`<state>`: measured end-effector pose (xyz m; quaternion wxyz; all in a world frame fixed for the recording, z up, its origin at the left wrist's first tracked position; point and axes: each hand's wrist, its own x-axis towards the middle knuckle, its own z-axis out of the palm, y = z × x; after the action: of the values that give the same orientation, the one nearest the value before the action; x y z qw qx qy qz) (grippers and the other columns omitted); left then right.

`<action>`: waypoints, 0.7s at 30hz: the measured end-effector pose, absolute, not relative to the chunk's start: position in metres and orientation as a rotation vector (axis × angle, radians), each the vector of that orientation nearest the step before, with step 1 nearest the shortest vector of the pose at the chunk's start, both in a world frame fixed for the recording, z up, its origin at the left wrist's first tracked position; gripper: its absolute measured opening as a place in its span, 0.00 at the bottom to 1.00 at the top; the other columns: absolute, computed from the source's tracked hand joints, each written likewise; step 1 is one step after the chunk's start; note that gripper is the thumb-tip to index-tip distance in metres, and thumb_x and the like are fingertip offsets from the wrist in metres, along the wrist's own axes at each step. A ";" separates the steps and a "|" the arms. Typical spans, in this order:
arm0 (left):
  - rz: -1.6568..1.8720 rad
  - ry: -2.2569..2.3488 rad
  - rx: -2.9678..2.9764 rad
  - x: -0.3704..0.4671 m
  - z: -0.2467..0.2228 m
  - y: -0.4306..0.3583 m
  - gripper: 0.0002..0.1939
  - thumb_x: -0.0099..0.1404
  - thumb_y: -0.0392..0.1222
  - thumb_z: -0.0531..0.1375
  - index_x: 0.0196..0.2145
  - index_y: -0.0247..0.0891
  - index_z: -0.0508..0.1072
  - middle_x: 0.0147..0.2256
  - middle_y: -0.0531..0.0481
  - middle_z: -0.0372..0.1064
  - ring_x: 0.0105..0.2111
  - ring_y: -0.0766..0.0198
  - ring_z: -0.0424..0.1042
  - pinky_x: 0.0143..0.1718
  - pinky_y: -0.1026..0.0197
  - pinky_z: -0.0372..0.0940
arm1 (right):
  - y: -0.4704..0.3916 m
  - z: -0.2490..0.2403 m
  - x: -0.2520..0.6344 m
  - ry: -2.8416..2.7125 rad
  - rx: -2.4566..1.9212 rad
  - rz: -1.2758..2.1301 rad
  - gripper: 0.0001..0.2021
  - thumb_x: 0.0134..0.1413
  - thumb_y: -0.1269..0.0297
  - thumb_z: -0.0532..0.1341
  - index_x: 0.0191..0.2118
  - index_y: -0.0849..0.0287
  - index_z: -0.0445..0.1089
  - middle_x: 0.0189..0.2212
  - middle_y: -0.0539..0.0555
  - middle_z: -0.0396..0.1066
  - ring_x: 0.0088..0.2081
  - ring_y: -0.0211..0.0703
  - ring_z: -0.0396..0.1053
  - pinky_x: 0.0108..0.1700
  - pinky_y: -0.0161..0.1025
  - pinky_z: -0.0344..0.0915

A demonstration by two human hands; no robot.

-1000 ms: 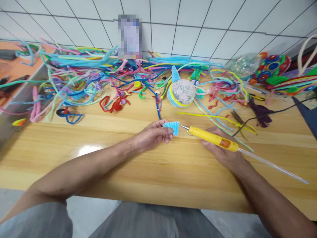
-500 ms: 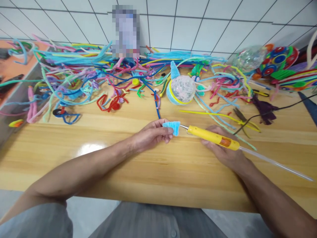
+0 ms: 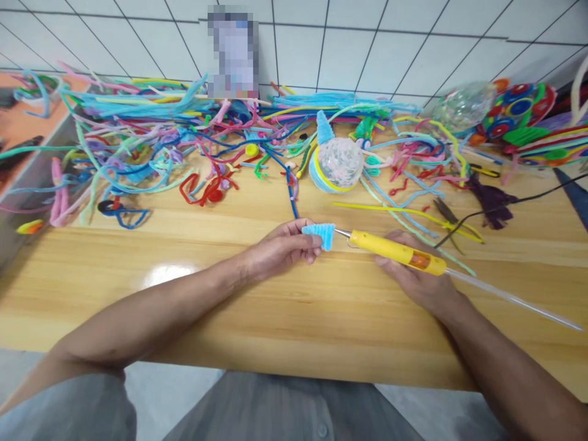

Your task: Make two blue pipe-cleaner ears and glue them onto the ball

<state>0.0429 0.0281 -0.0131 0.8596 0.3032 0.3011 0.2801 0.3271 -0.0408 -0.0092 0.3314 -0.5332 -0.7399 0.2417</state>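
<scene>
Between the thumb and fingers of my left hand (image 3: 287, 248) is a light-blue cone of coiled pipe cleaner (image 3: 325, 235), its wide end facing right. My right hand (image 3: 416, 278) is wrapped round a yellow hot glue gun (image 3: 390, 250), with a long clear glue stick (image 3: 514, 300) sticking out of its back. The metal nozzle is at the cone's wide edge; whether it touches cannot be told. Beyond my hands sits a clear ball (image 3: 340, 164) filled with shiny shreds, banded in blue and yellow pipe cleaner, with a similar blue cone (image 3: 324, 128) standing on its upper left.
Tangled pipe cleaners (image 3: 151, 141) cover the back of the wooden table (image 3: 257, 331) along the tiled wall. Pliers (image 3: 446, 214) and a black cord (image 3: 487, 209) lie to the right, near a dark purple scrap (image 3: 491, 199). Another clear ball (image 3: 466, 107) stands at the back right.
Both hands, the cone and the glue gun stay almost exactly where they were. The view has shifted very slightly.
</scene>
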 end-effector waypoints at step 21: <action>0.586 0.616 0.649 0.043 -0.013 0.028 0.17 0.54 0.41 0.78 0.33 0.33 0.75 0.27 0.51 0.77 0.24 0.71 0.74 0.28 0.70 0.69 | -0.041 -0.011 0.329 -1.931 -1.435 0.621 0.08 0.66 0.53 0.64 0.39 0.50 0.69 0.31 0.50 0.74 0.31 0.47 0.73 0.33 0.43 0.68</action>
<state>0.0430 0.0277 -0.0129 0.8605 0.3091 0.2935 0.2791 0.3292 -0.0405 -0.0110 0.3225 -0.5466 -0.7357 0.2366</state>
